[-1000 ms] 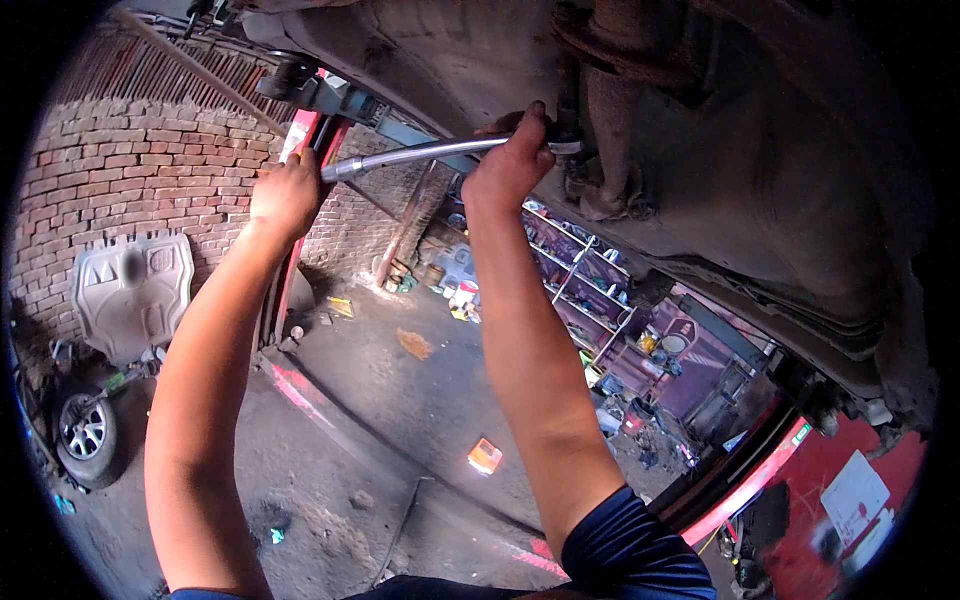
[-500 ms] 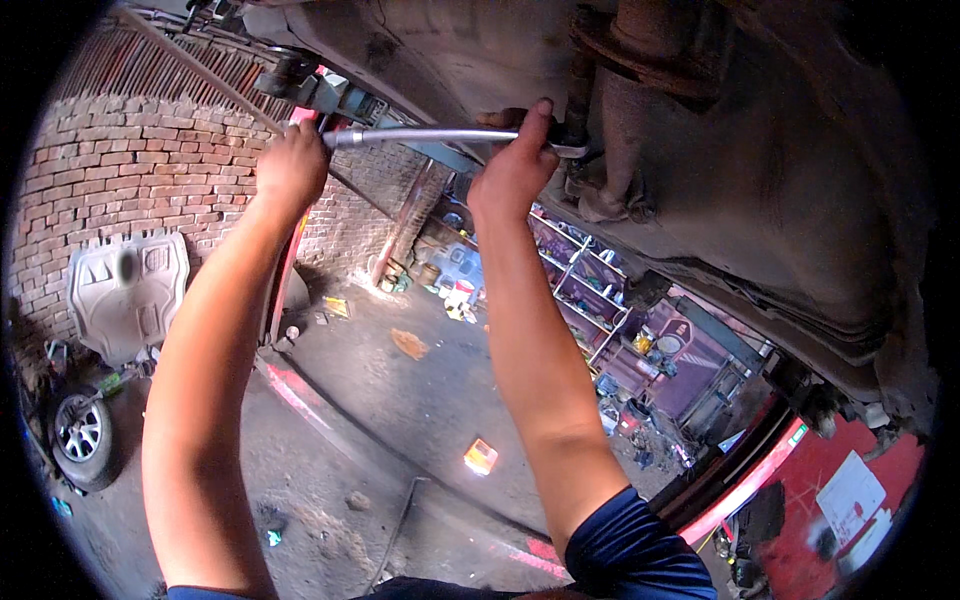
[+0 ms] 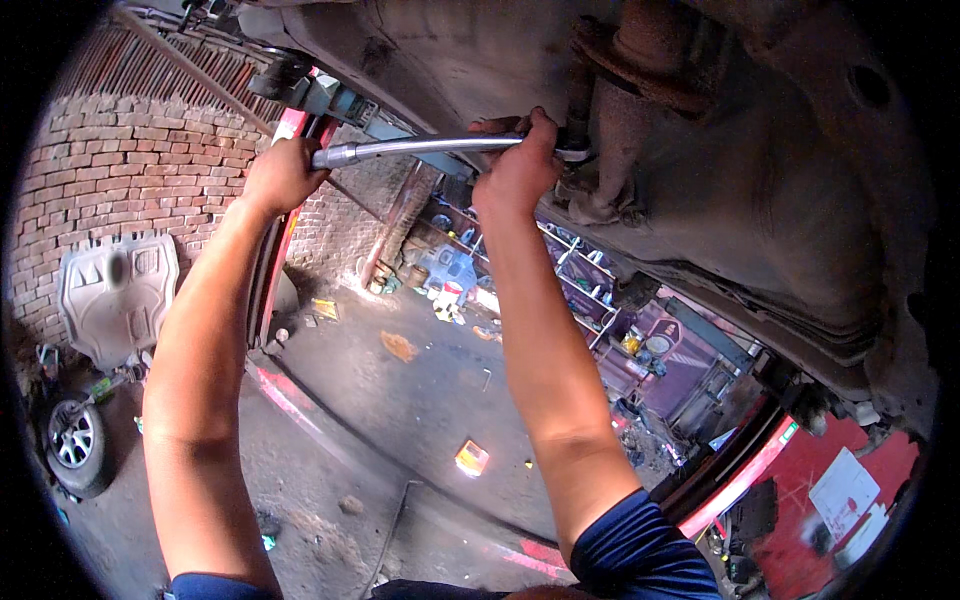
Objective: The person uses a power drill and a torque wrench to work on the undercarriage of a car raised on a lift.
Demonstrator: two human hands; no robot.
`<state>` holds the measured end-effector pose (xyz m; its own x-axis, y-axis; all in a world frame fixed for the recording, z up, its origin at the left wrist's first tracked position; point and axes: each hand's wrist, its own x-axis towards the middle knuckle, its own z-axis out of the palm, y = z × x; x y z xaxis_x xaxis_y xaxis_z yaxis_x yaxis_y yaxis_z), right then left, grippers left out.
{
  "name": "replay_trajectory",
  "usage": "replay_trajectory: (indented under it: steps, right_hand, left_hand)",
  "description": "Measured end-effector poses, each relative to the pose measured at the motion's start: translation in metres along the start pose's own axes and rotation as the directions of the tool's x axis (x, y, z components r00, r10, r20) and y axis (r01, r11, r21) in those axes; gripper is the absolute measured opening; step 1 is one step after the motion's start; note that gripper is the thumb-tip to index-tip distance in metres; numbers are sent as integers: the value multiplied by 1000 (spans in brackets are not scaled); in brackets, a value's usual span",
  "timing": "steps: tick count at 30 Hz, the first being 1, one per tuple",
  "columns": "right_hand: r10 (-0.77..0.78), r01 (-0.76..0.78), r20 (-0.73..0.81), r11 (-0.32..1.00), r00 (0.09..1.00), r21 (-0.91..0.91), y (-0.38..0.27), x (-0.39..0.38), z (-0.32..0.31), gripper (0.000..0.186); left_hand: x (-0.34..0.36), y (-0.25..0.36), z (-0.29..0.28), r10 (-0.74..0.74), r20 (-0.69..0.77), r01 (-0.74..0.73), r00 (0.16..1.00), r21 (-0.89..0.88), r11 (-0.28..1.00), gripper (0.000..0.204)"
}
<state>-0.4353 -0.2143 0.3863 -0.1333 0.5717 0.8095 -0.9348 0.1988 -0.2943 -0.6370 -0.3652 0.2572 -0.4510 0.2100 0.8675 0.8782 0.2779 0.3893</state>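
Note:
A long, shiny metal wrench [image 3: 420, 146] lies nearly level under the raised vehicle, bending slightly in the fisheye view. Wrapped round its left end, by the collar, is my left hand [image 3: 285, 176]. My right hand [image 3: 518, 172] is closed on the bar close to its head, thumb upward. The wrench's head [image 3: 575, 155] meets the lower end of a dark upright rod [image 3: 580, 95]; the exact fit there is hidden. Beside it stands a rusty suspension strut [image 3: 625, 135] with a round flange above.
The dark vehicle underside [image 3: 780, 200] fills the upper right. A red lift post [image 3: 283, 240] rises beyond my left forearm. A loose wheel [image 3: 75, 440] and a grey moulded panel [image 3: 118, 295] rest by the brick wall [image 3: 150, 160]. Cluttered shelves [image 3: 590, 270] stand beyond my right arm.
The wrench's left end has swung slightly down with my left hand. My right hand stays by the head, a little lower. The whole view has shifted slightly.

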Motion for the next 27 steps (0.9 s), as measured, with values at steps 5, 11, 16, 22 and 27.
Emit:
replay_trajectory:
  steps: [5, 11, 16, 22, 27]
  right_hand:
    - [27, -29, -71, 999, 997, -19, -1, -10, 12, 21]
    - [28, -28, -55, 1000, 998, 2, -1, -7, 6, 19]
    - [136, -137, -58, 990, 989, -19, -16, -18, 5, 18]
    - [247, -250, -62, 967, 967, -54, -27, -24, 4, 20]
    - [283, -280, 28, 956, 959, -88, -36, -27, 0, 23]
  left_hand:
    - [-9, 1, -3, -44, 0, 43, 999, 116, 992, 26]
    - [-41, 19, -11, -93, 6, 93, 996, 84, 992, 23]
    - [-78, 34, -16, -139, 28, 136, 990, 85, 987, 22]
    - [-119, 53, -22, -138, -36, 140, 990, 38, 989, 25]
    - [-149, 80, -35, -163, -8, 162, 987, -57, 985, 35]
